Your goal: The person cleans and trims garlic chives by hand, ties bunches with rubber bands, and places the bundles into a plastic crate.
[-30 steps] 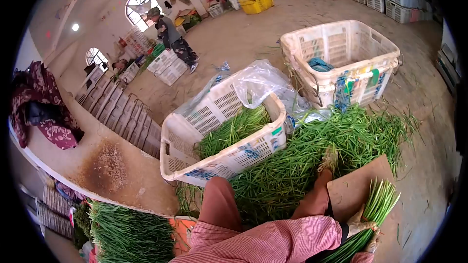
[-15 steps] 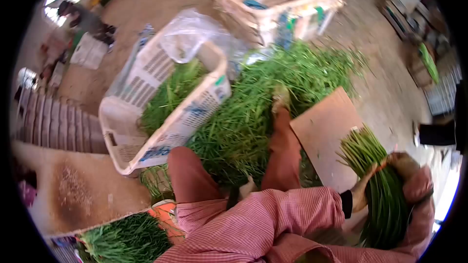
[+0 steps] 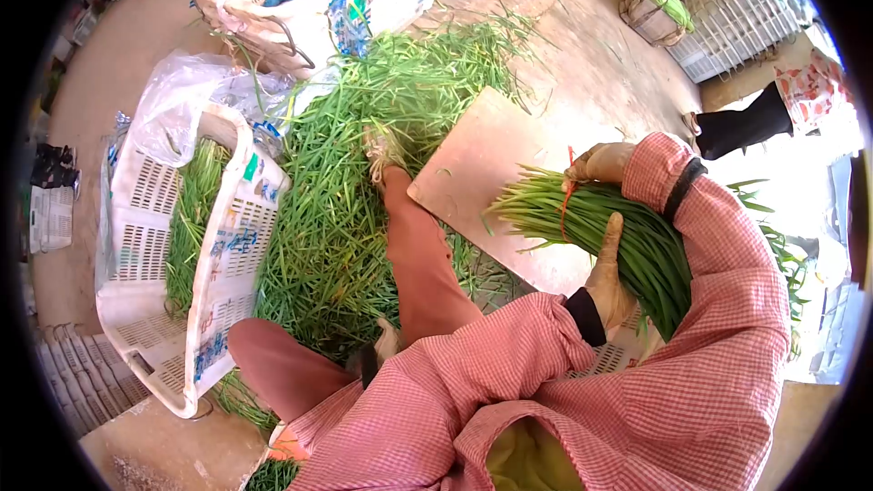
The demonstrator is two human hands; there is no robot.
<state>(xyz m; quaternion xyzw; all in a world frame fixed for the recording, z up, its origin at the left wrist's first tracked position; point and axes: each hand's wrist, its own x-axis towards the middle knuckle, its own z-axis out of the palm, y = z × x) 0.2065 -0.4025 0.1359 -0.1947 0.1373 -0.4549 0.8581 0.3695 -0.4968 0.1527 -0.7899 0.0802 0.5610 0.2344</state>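
A thick bunch of garlic chives lies across the near side of a tan board, pale cut ends pointing left over it. A thin red band runs around the bunch near those ends. My left hand grips the bunch from the near side, thumb up along the leaves. On the far side, my right hand is closed at the top of the red band, fingers pinching where it rises from the stems. Part of the right fingers is hidden by the hand itself.
A large heap of loose green leaves covers the floor around my outstretched leg. Left of it stands a white crate with greens and clear plastic. Another white crate is behind. A person's dark-clad leg shows at right.
The view has swung to the right, so the crates and heap sit further left. The bunch now lies more sideways, and my right hand has lifted at the red band.
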